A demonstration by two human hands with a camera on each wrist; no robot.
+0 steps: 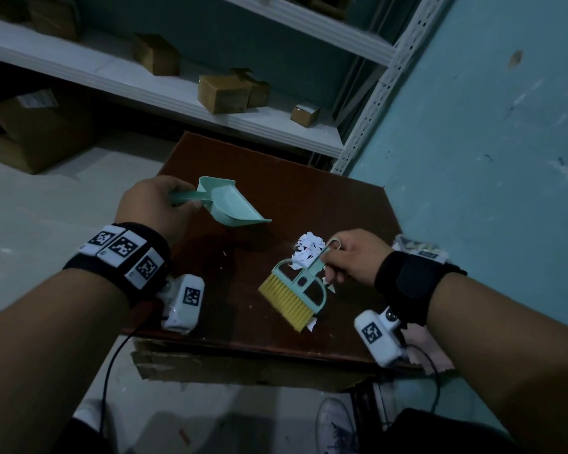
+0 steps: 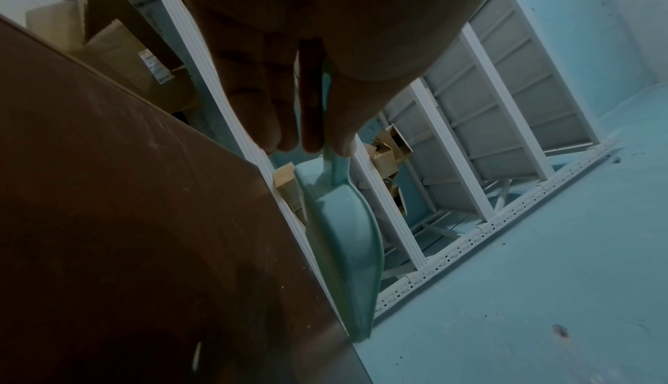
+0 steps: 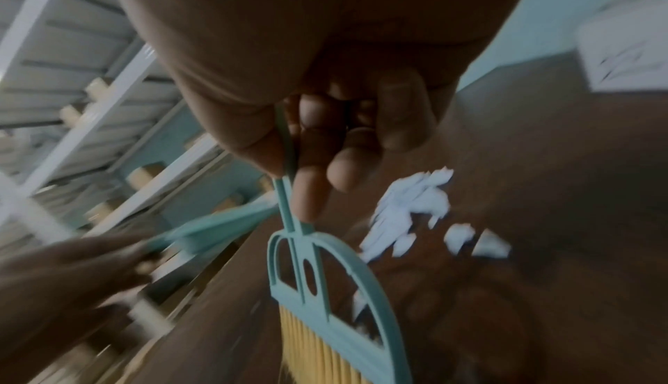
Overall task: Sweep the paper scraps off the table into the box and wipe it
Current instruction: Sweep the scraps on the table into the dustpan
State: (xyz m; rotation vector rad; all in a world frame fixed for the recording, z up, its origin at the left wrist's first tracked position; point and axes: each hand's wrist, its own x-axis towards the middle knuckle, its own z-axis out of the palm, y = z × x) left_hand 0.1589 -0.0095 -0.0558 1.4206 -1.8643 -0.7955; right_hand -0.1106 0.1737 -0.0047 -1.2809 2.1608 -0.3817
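Note:
A heap of white paper scraps (image 1: pixel 307 251) (image 3: pixel 412 213) lies on the dark brown table (image 1: pixel 276 191) (image 2: pixel 126 219), with a few loose bits near the front edge. My right hand (image 1: pixel 348 257) (image 3: pixel 325 133) grips the teal handle of a small brush (image 1: pixel 295 290) (image 3: pixel 321 304) with yellow bristles, held just in front of the heap. My left hand (image 1: pixel 154 204) (image 2: pixel 296 104) grips the handle of a teal dustpan (image 1: pixel 230 204) (image 2: pixel 343 233), raised above the table's left side with its mouth tilted toward the heap.
A cardboard box (image 1: pixel 243 368) sits under the table's front edge. A white container (image 1: pixel 420 247) (image 3: pixel 625 56) stands at the table's right edge by the teal wall. White shelving (image 1: pixel 177 93) with small cardboard boxes runs behind the table.

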